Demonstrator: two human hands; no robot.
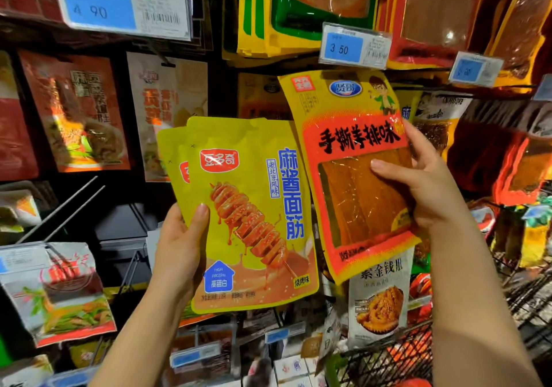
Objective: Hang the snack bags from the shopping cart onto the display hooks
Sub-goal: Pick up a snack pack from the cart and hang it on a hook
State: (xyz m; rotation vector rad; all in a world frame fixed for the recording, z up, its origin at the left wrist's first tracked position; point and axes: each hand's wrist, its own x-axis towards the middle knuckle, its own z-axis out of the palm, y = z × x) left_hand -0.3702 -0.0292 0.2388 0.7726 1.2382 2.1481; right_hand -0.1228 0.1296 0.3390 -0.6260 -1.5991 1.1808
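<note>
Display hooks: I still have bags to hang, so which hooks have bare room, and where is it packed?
Two bare hooks jut out at left, below the orange noodle bag and above the white pickle bags; dark empty backing behind them. The top rows around the 3.50 price tag are packed. Both hands, left hand and right hand, hold bags.

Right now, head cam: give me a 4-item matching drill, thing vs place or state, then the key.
Things:
1. skewer bags
2. orange-window bag
3. 3.50 price tag
4. shopping cart

Places or states:
A. wire basket, lower right, holding packets
B. in the right hand, tilted
C. clipped above the raised bags
D. fanned stack in the left hand

Pairs: 1-D, 2-B, 3-C, 4-A
</note>
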